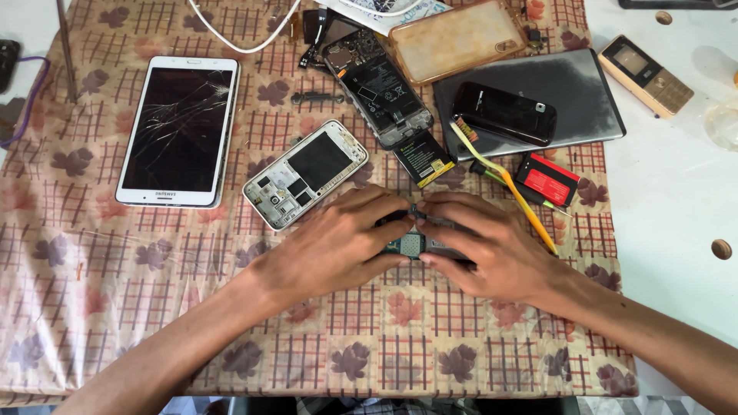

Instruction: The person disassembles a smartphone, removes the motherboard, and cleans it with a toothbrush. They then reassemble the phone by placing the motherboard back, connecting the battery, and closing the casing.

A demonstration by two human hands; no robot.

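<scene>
Low centre of the frame, both hands, left hand [338,238] and right hand [484,246], close together around a small circuit board [407,246] on the worktop [154,307]. A red-labelled battery [547,180] lies upper right, a black-yellow battery [423,157] above, with a cracked white tablet [181,131] upper left.

Small phone-repair bench, likely an informal workshop. Table draped in a checked, flower-printed cloth [115,292], crowded with handsets in pieces: white tablet with a cracked screen [179,131], opened white phone showing its insides [306,174], black phone stripped of its back cover [377,88], loose battery [423,158], amber phone case [457,38], black handset [504,113] lying on a grey slab-like device [573,96], gold keypad phone [646,74], white cable [244,34], yellow-handled tool [513,192].
</scene>
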